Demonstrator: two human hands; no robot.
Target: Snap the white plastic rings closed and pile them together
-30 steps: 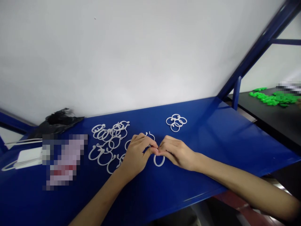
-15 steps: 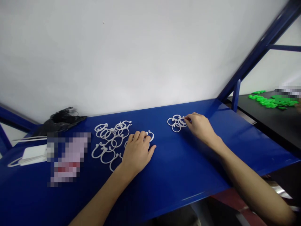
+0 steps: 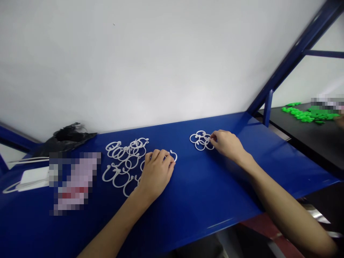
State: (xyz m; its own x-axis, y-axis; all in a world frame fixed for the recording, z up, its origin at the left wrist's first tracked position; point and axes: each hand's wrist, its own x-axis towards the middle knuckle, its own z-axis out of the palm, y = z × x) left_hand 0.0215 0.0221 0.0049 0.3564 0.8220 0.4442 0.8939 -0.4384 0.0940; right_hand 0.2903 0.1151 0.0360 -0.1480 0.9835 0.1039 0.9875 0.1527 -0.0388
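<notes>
My left hand (image 3: 158, 170) is palm down over the right side of a loose spread of white open rings (image 3: 120, 177). Its thumb and fingers close on one white open ring (image 3: 174, 154), partly hidden under the fingertips. Each ring has a gap with small knobs at its ends. Farther right, several rings overlap in a small cluster (image 3: 200, 145) on the blue tabletop. At that cluster's right edge my right hand (image 3: 224, 141) pinches a ring, the hold partly hidden by the fingers.
A crumpled black plastic bag (image 3: 67, 138) lies at the back left. Near it are a white box-like item with a cord (image 3: 33, 178) and a blurred pinkish packet (image 3: 83, 175). Green pieces (image 3: 303, 114) lie on a black table at the right. A blue frame post (image 3: 268, 107) stands between.
My left thumb has come in from spread to close against the fingers at a ring. In the right-hand cluster, the rings have shifted slightly into a more even arrangement.
</notes>
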